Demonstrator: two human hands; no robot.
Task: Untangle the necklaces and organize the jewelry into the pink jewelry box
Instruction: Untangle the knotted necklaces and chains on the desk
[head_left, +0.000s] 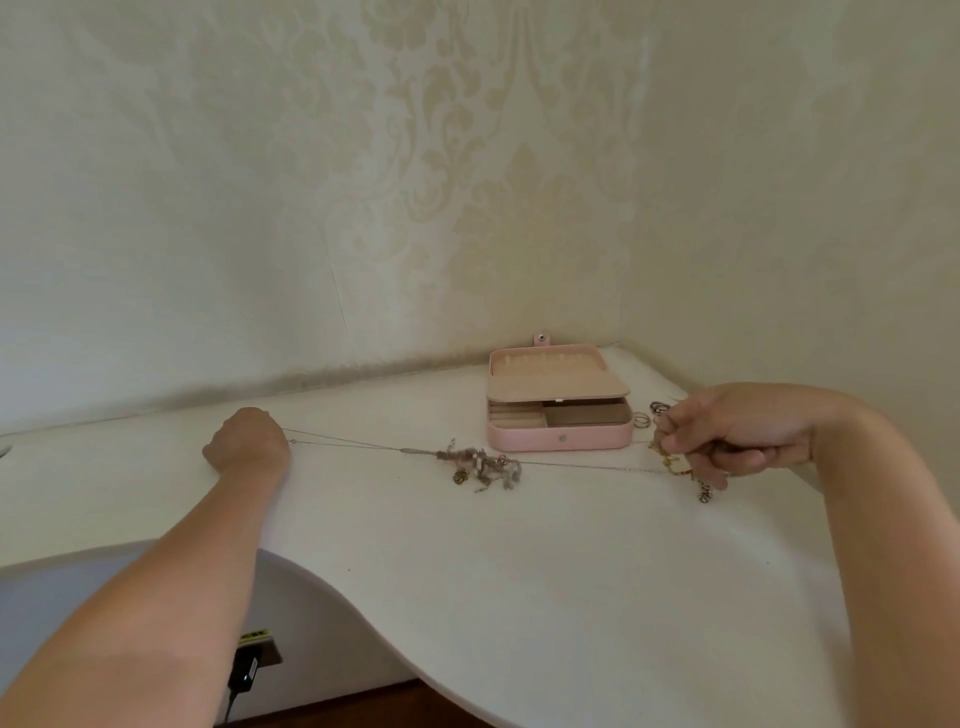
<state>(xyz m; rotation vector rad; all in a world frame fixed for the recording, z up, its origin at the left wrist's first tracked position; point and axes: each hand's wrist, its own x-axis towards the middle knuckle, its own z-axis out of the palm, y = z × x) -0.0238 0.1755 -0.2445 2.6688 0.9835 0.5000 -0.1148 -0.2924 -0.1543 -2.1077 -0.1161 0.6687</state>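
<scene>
The white table (519, 571) fills the lower view, and the pink jewelry box (519, 441) stands open on it near the corner of the wall, its lid raised and its compartments apparently bare. The left hand (249, 439) rests on the table as a closed fist with the fine chain (348, 441) running into it. The right hand (737, 431), well apart on the other side, curls its fingers round the far end of the chain together with some gold pieces (670, 462). Between them, just in front of the box, the tangle of necklaces (480, 465) hangs on the taut strands, low over the table. These chains look very light, limp and easily snapped, so a hard pull would probably tighten the knot. Slackening them and picking at loops in the tangle itself seems the better hold. A few rings (649, 413) lie beside the box.
</scene>
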